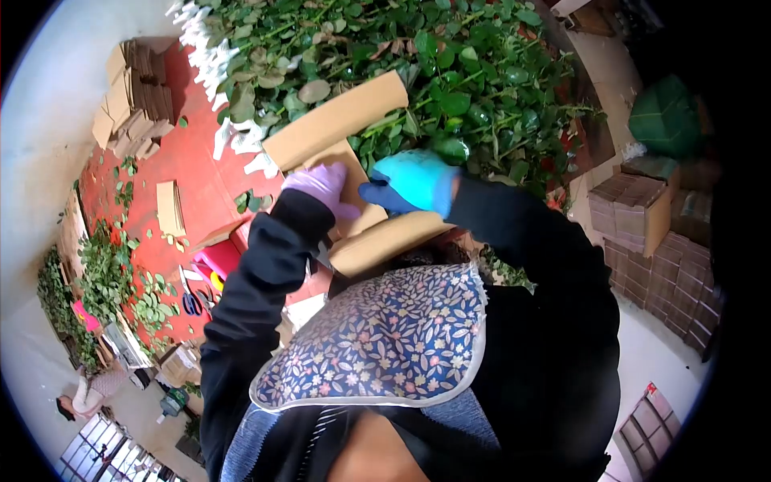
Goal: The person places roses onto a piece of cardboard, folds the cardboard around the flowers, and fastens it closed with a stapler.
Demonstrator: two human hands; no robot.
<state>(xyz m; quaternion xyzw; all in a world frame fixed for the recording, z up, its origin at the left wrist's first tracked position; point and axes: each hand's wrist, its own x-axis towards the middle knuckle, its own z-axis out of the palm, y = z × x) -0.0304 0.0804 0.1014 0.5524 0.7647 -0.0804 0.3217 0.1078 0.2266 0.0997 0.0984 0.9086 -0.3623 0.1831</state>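
Observation:
In front of me lies a tan piece of cardboard with its far and near flaps raised. My left hand, in a purple glove, is closed on the cardboard's left part, its thumb over the middle panel. A blue glove covers my right hand, which is at the cardboard's right edge beside the leaves. Its fingers are bent and close together; whatever is under them is hidden. Leafy green stems form a big pile just beyond both hands. White wrapped pieces stick out along the pile's left side.
The red tabletop holds stacked cardboard, a small cardboard bundle, scissors and a pink object. More leaves lie at left. Stacked brown cartons stand at right. Another person is at lower left.

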